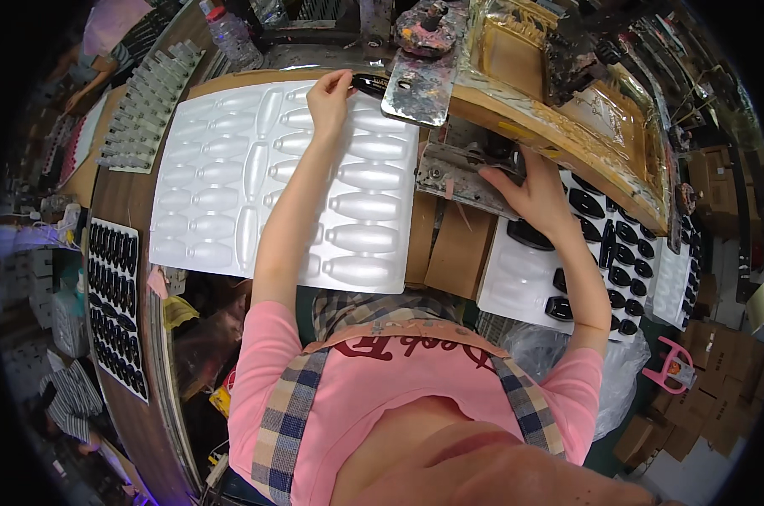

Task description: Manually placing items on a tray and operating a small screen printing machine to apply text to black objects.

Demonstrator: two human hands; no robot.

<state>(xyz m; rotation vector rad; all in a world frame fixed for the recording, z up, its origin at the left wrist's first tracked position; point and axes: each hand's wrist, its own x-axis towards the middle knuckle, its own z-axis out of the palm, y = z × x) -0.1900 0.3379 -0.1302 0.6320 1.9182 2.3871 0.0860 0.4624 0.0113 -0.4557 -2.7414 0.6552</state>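
Note:
My left hand [328,99] is closed in a pinch on the end of a glossy black bottle [368,83] with pale print. The bottle lies level over the far right edge of a white moulded tray [255,181] with rows of bottle-shaped hollows. My right hand [534,192] reaches under the wooden-framed printing screen [559,139], beside a grey metal jig [462,179]. Its thumb stretches toward the jig, and the frame hides most of its fingers. A dark rounded piece [502,147] shows near those fingers, partly covered.
A paint-smeared metal plate [417,88] overhangs the left tray's far corner. Right of me, another white tray [517,274] carries several black bottles [586,202]. Black pieces fill a narrow tray [115,304] at far left, near a rack of clear bottles [150,105]. Cardboard boxes [694,396] stand lower right.

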